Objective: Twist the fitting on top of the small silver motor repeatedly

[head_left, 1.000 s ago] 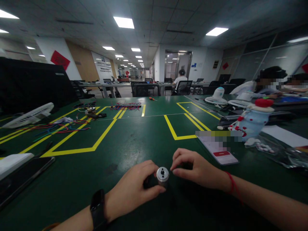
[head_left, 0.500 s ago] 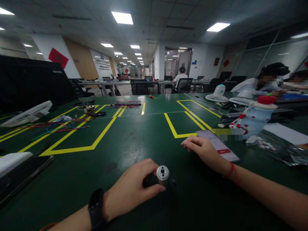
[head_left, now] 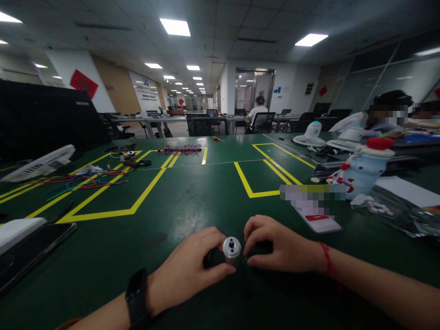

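A small cylindrical metal motor [head_left: 231, 248] stands upright on the green tabletop, its round silver end with a central shaft and small holes facing up. My left hand [head_left: 192, 256], with a black band at the wrist, is closed around it, thumb in front and fingers behind. Just right of the motor, my right hand [head_left: 278, 245] curls downward. Its thumb and index fingertips close at the table on a tiny dark metal part [head_left: 246, 259], mostly hidden between them. A red string circles the right wrist.
A phone [head_left: 323, 223] lies beyond my right hand, near a blue bottle [head_left: 367, 172] and a plastic bag [head_left: 388, 208]. Wires [head_left: 92, 179] lie left; a wire bundle [head_left: 180, 149] and an orange screwdriver [head_left: 217, 139] lie farther back. Small white fans [head_left: 311, 135] stand at right.
My right hand has moved from beside the phone down and left to the tiny part, its thumb and index finger closing there. My left hand and the motor have stayed in place.
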`<state>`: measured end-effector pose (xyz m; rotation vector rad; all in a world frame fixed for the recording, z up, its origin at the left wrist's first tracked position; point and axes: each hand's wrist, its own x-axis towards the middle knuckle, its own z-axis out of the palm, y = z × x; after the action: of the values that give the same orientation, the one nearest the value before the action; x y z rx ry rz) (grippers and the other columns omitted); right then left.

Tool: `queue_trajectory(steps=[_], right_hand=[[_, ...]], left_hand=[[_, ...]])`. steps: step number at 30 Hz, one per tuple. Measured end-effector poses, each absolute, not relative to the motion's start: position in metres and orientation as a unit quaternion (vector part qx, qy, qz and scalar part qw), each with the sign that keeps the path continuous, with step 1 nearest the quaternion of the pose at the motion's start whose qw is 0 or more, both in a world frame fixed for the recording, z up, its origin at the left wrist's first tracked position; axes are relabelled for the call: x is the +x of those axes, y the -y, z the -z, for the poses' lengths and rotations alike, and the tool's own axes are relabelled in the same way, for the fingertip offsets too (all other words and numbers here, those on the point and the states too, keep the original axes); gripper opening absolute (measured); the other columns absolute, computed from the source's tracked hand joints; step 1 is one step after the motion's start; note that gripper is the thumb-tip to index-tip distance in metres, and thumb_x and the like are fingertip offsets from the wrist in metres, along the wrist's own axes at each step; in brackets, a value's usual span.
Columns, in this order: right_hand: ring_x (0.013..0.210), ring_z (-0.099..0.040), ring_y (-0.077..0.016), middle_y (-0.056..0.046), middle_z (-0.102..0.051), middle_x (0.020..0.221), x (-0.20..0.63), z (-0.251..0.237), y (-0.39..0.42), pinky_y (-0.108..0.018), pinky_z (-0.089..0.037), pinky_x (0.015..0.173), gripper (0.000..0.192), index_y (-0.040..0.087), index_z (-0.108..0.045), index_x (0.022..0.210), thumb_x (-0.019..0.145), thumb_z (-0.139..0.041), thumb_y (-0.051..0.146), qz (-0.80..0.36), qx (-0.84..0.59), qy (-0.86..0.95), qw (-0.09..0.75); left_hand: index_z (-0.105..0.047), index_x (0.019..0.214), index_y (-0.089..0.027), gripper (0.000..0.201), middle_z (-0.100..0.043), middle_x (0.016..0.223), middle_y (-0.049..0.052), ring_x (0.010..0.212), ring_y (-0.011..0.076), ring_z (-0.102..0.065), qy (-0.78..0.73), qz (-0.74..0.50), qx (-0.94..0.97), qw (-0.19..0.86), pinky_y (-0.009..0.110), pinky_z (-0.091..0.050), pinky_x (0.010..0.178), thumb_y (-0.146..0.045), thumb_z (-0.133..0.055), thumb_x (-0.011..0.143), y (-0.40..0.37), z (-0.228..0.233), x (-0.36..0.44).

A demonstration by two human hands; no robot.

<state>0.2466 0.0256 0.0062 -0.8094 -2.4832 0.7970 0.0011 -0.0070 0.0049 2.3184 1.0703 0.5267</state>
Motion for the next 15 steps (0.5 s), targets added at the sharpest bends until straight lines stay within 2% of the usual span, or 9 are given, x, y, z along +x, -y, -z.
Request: queue_trajectory(steps=[3,5,7,12,15], right_hand=[[0.086,-0.057,-0.0144,-0.003,-0.058,0.095,0.236,-0.01,-0.019,-0.028,-0.046,0.077,0.007,0.018,-0.07,0.086,0.08,-0.07,0.022,-0.297,-0.299,0.867,0.266],[0.084,-0.056,-0.0136,-0.003,-0.057,0.093,0.23,-0.014,-0.017,-0.026,-0.047,0.074,0.007,0.017,-0.069,0.088,0.083,-0.067,0.021,-0.3,-0.316,0.835,0.335],[0.085,-0.056,-0.0139,-0.003,-0.056,0.093,0.224,-0.018,-0.015,-0.026,-0.047,0.074,0.007,0.017,-0.068,0.089,0.084,-0.066,0.022,-0.295,-0.315,0.824,0.368],[0.09,-0.056,-0.0155,-0.004,-0.057,0.096,0.213,-0.024,-0.008,-0.03,-0.045,0.081,0.008,0.018,-0.07,0.09,0.083,-0.066,0.018,-0.258,-0.287,0.862,0.329],[0.09,-0.056,-0.0161,-0.004,-0.059,0.1,0.216,-0.025,-0.009,-0.03,-0.046,0.08,0.012,0.019,-0.069,0.095,0.083,-0.065,0.022,-0.263,-0.289,0.854,0.343]], left_hand=[[-0.058,0.087,-0.019,0.015,-0.057,0.085,-0.001,0.075,0.0163,-0.051,-0.396,-0.194,0.86,0.258,0.025,-0.036,0.063,-0.031,-0.066,0.086,0.006,-0.005,0.002],[-0.058,0.088,-0.019,0.014,-0.057,0.085,0.0,0.074,0.0164,-0.051,-0.394,-0.195,0.861,0.257,0.025,-0.036,0.063,-0.031,-0.066,0.086,0.006,-0.004,0.002],[-0.058,0.091,-0.02,0.015,-0.057,0.087,0.0,0.075,0.0165,-0.052,-0.394,-0.197,0.86,0.257,0.026,-0.036,0.064,-0.031,-0.066,0.086,0.006,-0.004,0.002],[-0.058,0.093,-0.02,0.015,-0.058,0.09,0.0,0.08,0.0175,-0.053,-0.39,-0.197,0.862,0.258,0.027,-0.038,0.067,-0.031,-0.066,0.087,0.009,-0.004,0.001],[-0.058,0.094,-0.02,0.016,-0.058,0.09,0.0,0.08,0.0176,-0.053,-0.39,-0.195,0.862,0.259,0.027,-0.038,0.067,-0.031,-0.066,0.086,0.009,-0.004,0.0]])
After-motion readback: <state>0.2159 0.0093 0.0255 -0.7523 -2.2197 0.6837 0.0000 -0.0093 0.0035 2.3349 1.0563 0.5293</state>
